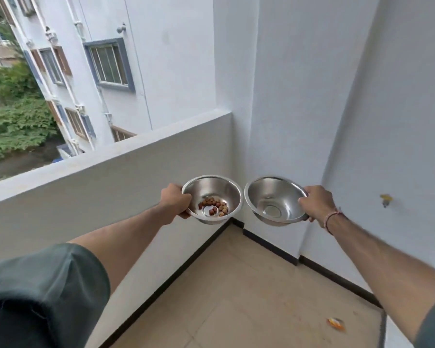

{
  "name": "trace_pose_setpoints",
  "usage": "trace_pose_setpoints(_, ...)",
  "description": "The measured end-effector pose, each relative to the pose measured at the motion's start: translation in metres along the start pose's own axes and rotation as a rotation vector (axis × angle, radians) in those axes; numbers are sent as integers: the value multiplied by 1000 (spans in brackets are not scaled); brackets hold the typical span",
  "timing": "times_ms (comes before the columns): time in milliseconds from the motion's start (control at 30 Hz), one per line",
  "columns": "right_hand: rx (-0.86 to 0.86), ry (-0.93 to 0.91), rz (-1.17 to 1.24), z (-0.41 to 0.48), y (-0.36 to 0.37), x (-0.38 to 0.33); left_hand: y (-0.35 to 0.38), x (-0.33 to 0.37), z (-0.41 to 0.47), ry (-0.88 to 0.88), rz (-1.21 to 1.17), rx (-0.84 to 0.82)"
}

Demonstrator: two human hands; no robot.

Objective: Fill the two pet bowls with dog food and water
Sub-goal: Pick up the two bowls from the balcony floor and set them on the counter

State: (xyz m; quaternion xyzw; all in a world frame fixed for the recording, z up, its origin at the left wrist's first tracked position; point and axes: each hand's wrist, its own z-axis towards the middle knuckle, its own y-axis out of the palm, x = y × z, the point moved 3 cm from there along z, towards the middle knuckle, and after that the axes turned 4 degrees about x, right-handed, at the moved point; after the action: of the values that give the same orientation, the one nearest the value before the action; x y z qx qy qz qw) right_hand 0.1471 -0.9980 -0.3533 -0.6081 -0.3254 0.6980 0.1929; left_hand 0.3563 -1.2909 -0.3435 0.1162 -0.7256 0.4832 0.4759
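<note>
My left hand (175,200) grips the rim of a steel bowl (206,187) with dog food (214,207) in its bottom. My right hand (317,203) grips a second bowl (274,194) (tilted, water not discernible) just beside it. Both are held up before the balcony wall (111,187).

Both your arms stretch out ahead at full reach, forearms bare below dark green sleeves (45,292). Your left hand (174,200) grips the left bowl (211,190) at its left edge, thumb hooked over the rim and fingers curled beneath. Your right hand (317,203) takes the right bowl (274,194) at its right edge in the same hold, thumb on the lip. A red thread band (333,218) circles your right wrist. The two hands sit about level, well apart.
</note>
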Motion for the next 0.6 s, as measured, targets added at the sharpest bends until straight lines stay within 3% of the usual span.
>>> trace_pose_setpoints(367,215,171,-32,-84,-199,145,133,107,-108,236,35,-260)
trace_pose_setpoints(600,312,278,-72,-150,-279,210,207,151,-177,327,59,-384)
